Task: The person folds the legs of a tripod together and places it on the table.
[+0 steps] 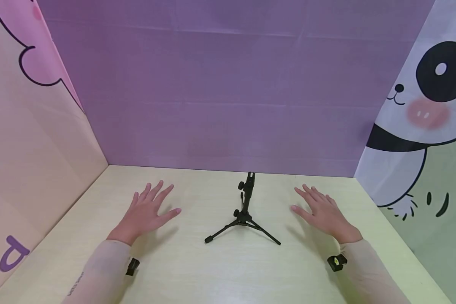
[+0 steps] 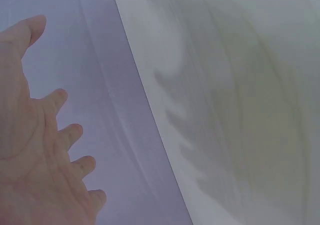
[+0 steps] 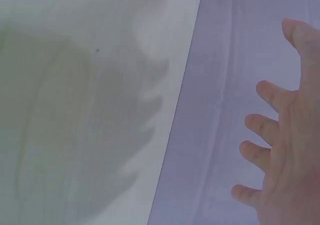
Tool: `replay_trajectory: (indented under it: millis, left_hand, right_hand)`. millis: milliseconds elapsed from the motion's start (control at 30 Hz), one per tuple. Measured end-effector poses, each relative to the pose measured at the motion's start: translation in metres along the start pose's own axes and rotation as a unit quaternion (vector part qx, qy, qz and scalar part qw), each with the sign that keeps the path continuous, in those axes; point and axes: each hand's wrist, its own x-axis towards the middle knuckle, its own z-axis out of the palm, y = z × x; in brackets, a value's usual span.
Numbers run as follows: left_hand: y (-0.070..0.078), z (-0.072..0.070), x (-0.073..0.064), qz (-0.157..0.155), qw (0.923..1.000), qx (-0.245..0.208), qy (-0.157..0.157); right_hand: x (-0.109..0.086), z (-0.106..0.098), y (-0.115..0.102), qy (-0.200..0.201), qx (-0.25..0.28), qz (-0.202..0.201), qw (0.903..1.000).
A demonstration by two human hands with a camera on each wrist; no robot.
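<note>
A small black tripod stand [image 1: 245,215] stands on the pale wooden table [image 1: 228,270], its legs spread and its post leaning slightly, with a forked top and side knobs. To its left my left hand [image 1: 146,214] hovers above the table, fingers spread and holding nothing. On the other side my right hand [image 1: 324,213] is also raised over the table, palm down, fingers extended, apart from the stand. The left wrist view shows the left palm [image 2: 35,150] with its fingers apart; in the right wrist view the right palm [image 3: 295,170] looks much the same.
A purple backdrop [image 1: 228,93] rises behind the table's far edge. Printed panels flank it: a pinkish one [image 1: 49,147] at left, and one with a panda-like figure [image 1: 403,169] at right. Each wrist carries a small black device [image 1: 337,262].
</note>
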Motion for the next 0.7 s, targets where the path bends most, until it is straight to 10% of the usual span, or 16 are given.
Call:
replay_trajectory:
  millis: [700]
  left_hand:
    - [0.043, 0.024, 0.009, 0.063, 0.9956, -0.068, -0.013]
  right_hand:
    - [0.019, -0.004, -0.025, 0.021, 0.035, -0.058, 0.9975]
